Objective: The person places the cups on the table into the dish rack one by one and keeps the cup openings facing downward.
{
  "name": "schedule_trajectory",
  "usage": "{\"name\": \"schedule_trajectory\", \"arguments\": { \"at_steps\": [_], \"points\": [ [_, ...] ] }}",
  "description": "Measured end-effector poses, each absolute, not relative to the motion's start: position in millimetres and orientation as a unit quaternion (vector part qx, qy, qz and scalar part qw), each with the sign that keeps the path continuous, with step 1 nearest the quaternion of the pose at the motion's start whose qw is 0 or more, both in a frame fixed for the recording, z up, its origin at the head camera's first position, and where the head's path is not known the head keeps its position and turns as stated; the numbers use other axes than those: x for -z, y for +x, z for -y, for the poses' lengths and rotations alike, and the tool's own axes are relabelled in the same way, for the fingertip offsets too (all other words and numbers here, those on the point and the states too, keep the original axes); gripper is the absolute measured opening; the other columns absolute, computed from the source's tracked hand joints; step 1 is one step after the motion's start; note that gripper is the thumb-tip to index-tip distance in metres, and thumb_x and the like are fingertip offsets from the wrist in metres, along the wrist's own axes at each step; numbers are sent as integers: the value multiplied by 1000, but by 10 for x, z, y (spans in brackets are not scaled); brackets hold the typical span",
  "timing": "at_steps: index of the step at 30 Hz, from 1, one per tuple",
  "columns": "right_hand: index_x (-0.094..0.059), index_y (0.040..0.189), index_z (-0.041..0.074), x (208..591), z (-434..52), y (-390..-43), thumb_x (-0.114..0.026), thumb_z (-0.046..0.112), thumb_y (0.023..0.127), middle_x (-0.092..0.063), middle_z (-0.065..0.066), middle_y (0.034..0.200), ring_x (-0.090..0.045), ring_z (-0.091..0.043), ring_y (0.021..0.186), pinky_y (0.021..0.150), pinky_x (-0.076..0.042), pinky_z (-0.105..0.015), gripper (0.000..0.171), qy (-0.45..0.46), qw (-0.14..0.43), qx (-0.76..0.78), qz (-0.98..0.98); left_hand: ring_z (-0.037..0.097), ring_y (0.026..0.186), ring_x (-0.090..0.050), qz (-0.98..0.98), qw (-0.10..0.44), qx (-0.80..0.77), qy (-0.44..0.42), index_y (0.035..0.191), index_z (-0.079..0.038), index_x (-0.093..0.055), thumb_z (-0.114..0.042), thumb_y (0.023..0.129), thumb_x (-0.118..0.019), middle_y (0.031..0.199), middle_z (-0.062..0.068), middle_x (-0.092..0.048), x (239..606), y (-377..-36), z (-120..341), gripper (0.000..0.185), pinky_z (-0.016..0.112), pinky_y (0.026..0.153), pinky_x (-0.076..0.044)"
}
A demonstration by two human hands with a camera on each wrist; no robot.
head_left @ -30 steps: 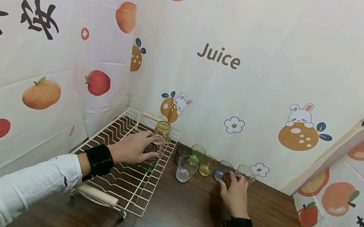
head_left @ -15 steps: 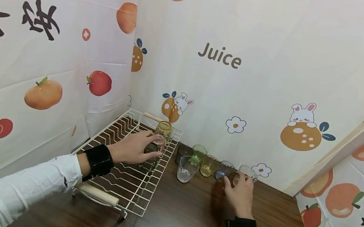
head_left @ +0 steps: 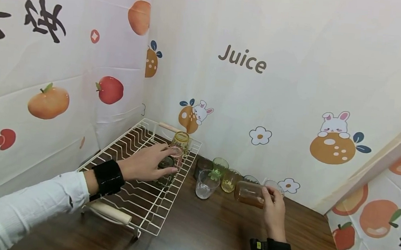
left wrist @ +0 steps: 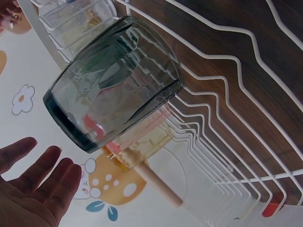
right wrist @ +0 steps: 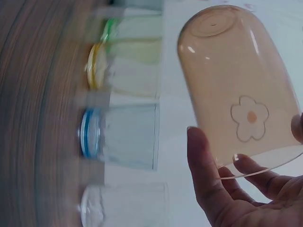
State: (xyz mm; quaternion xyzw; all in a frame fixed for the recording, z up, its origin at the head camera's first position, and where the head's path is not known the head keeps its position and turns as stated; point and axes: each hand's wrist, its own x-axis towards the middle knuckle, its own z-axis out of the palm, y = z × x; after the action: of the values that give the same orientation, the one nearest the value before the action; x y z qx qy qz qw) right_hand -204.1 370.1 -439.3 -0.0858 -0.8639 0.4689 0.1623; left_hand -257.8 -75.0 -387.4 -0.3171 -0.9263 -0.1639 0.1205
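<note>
**Two hands, two glasses: one on the rack, one lifted on its side**

The right hand (head_left: 273, 211) is curling its fingers (right wrist: 203, 165) and thumb around the rim end of an amber glass (head_left: 249, 193) printed with a small flower, holding it tipped on its side above the tabletop (head_left: 213, 236), base pointing left toward the rack. The left hand (head_left: 146, 163) is lying over a dark grey glass (head_left: 164, 173) standing upside down on the white wire dish rack (head_left: 134, 198); in the head view its fingers are resting on the glass, while the left wrist view is showing the fingers (left wrist: 45, 175) straight and loosely spread beside it, so the hand is wide rather than gripping. A pink glass (head_left: 176, 154) and a yellow glass (head_left: 181, 140) are standing just behind the grey one on the rack.

On the dark wood tabletop, a row of glasses is standing along the wall: a brown glass (head_left: 202, 166), a green glass (head_left: 219, 166), a clear glass (head_left: 205, 183) in front and a yellowish glass (head_left: 229, 180). Pale cloth is covering the walls, printed with oranges, apples, rabbits and the word "Juice" (head_left: 242, 59).
</note>
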Motion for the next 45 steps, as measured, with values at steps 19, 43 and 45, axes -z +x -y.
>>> {"name": "schedule_trajectory", "arguments": {
  "at_steps": [19,43,45],
  "points": [
    [-68,139,11,4263,-3649,-2012,-18,32,119,-78,-7,129,-73,-24,121,96,-64,-39,58,188,-40,-866,461,22,113,-67,921,118,179,-326,147,-18,-62,-59,103,-61,132,10,-69,3794,-2486,707,60,47,93,-60],
    [-61,134,12,4095,-3463,-1888,-9,32,119,-65,-9,138,-67,-24,124,96,-64,-37,57,234,-92,-888,384,29,132,-66,901,141,186,-366,143,-12,-65,-53,103,-66,146,10,-66,3747,-2366,617,57,51,110,-57],
    [-61,135,12,4101,-3469,-1888,-9,32,119,-64,-9,138,-67,-24,124,96,-64,-37,58,237,-95,-888,381,28,130,-67,899,144,184,-369,141,-12,-65,-53,103,-66,143,9,-67,3741,-2362,599,57,50,109,-57]
  ]
}}
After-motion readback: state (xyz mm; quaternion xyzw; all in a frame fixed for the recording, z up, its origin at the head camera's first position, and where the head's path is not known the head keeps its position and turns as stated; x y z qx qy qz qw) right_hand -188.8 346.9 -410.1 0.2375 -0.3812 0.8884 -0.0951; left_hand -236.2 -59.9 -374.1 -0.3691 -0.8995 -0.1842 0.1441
